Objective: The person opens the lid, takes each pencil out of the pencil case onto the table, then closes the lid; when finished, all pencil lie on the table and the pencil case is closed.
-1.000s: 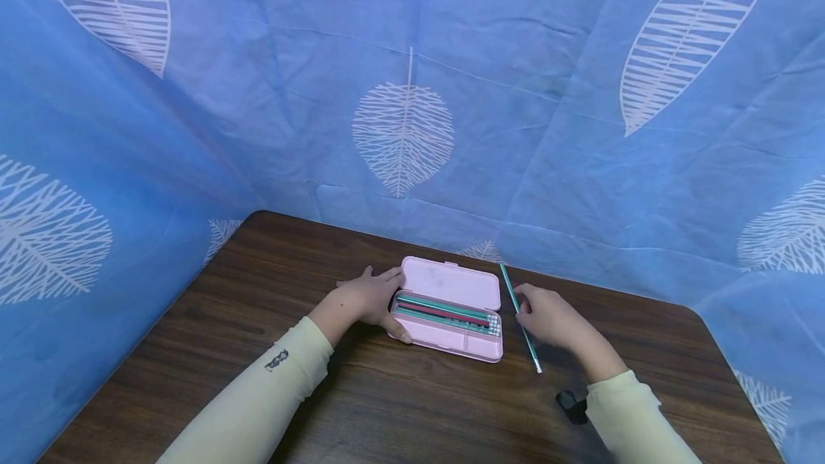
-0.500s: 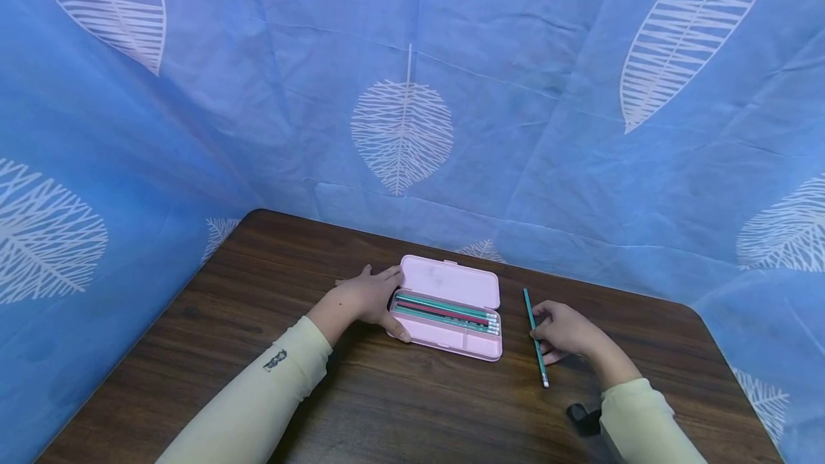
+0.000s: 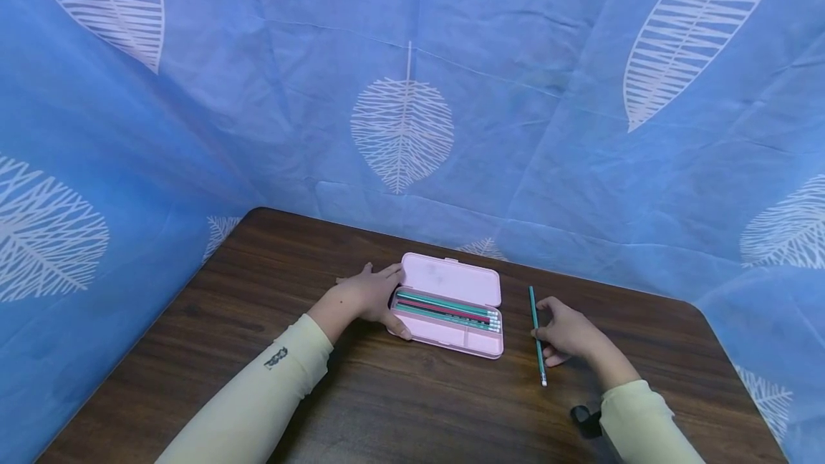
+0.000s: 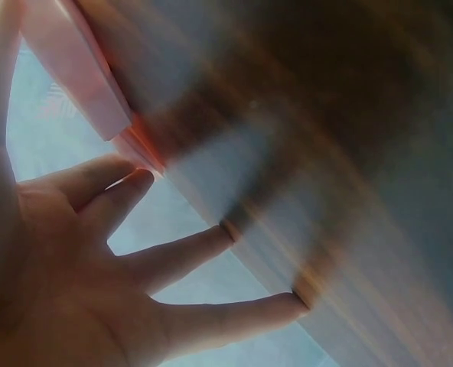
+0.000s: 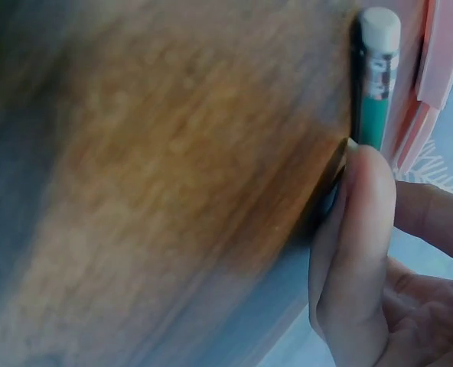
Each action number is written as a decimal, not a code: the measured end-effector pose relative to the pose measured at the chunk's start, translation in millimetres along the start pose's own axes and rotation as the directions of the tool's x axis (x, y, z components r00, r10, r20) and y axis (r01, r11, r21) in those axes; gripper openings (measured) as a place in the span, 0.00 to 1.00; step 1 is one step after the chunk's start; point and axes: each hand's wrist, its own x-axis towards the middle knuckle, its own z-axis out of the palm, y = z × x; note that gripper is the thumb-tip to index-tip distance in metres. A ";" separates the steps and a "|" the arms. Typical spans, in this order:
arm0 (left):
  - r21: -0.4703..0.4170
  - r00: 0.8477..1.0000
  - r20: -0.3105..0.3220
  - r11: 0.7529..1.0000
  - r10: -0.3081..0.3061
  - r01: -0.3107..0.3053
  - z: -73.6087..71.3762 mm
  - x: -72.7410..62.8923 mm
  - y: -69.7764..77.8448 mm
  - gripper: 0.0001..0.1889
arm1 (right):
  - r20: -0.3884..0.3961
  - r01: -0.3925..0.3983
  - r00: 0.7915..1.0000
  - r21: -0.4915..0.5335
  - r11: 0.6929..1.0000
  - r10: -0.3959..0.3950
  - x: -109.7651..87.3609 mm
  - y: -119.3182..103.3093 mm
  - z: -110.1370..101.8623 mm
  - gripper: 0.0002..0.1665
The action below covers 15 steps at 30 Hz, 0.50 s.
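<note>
A pink pencil case (image 3: 428,330) lies with its lid (image 3: 449,281) folded back, and several green and dark red pencils (image 3: 438,308) rest side by side in it, eraser ends to the right. Against the left end of the case is my left hand (image 3: 366,298), its thumb at the front edge. The left wrist view shows its fingers straight and spread, with some fingertips touching the table. To the right of the case, my right hand (image 3: 567,331) pinches a green pencil (image 3: 541,365). Its white eraser (image 5: 380,30) points toward me.
Dark wood tabletop (image 3: 309,249) surrounds the case. A blue cloth (image 3: 528,127) with white leaf prints hangs behind and at the sides. A black strap piece (image 3: 585,421) sits at the right cuff.
My right hand has moved right and slightly nearer with the green pencil, which now stands steeper, farther from the case. The left hand and the case stay put.
</note>
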 end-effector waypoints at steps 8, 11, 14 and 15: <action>-0.004 1.000 -0.002 1.000 -0.001 0.001 -1.4 -1.3 0.1 0.68 | -0.001 0.012 1.000 -0.005 1.000 -0.012 1.6 0.3 1.4 0.37; -0.007 1.000 -0.003 1.000 -0.001 0.001 -1.3 -1.2 -0.2 0.68 | -0.006 0.015 1.000 -0.010 1.000 -0.015 1.5 0.4 1.7 0.37; -0.010 1.000 0.000 1.000 0.003 -0.003 -1.2 -1.9 0.7 0.67 | -0.042 0.027 0.999 -0.052 0.998 -0.029 -1.2 0.2 0.9 0.38; -0.010 1.000 0.001 1.000 0.005 -0.005 -1.1 -2.2 1.1 0.67 | -0.063 0.036 0.997 -0.075 0.997 -0.041 -3.1 -0.9 0.5 0.39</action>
